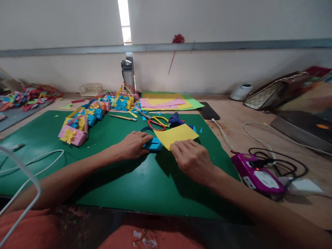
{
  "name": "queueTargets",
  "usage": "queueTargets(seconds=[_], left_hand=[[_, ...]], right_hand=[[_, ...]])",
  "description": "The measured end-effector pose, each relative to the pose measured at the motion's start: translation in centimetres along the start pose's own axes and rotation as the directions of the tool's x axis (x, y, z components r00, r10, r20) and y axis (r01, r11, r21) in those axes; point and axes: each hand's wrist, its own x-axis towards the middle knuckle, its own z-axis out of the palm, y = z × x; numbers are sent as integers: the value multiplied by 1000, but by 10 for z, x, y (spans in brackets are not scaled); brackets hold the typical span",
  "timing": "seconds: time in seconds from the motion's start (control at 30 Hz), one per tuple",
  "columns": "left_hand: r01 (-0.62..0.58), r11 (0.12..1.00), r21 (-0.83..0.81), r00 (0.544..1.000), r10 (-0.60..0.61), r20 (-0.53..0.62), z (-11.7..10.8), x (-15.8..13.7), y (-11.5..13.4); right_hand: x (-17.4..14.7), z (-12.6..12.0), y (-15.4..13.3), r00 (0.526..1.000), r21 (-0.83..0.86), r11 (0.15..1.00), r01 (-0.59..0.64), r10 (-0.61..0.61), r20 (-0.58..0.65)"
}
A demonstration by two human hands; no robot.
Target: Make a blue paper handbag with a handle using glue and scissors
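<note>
My right hand is closed on the lower edge of a yellow sheet of paper, raised at a tilt above the green mat. My left hand rests over a small folded blue paper basket on the mat, its fingers around the basket's left side. Just behind the hands lie scissors with red and yellow handles. Beside them is a dark blue tool, probably a glue gun, partly covered by the yellow sheet.
Finished paper baskets line the mat's left. A cutter knife and coloured sheets lie behind. To the right are a phone and a purple power strip with cables. A white cable hangs at left; a bottle stands behind.
</note>
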Motion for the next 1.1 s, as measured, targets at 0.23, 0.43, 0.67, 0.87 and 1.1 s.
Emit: queueTargets(seconds=[0.23,0.43,0.67,0.87,1.1], left_hand=[[175,962,209,957,-116,-267,-7,-7,-10],[-374,923,91,841,379,-386,10,-12,17],[-522,848,-92,797,446,-407,23,-11,25],[-574,814,-85,770,502,-395,22,-18,34],[-606,785,-129,768,535,-353,15,-16,28]], right_hand=[[-12,19,-17,991,116,984,136,-137,-4],[-20,18,-12,988,283,946,156,-147,-53],[-25,14,-18,998,545,837,-44,11,62],[-30,11,-21,998,609,792,-54,31,49],[-31,11,-19,991,745,667,25,80,-105]])
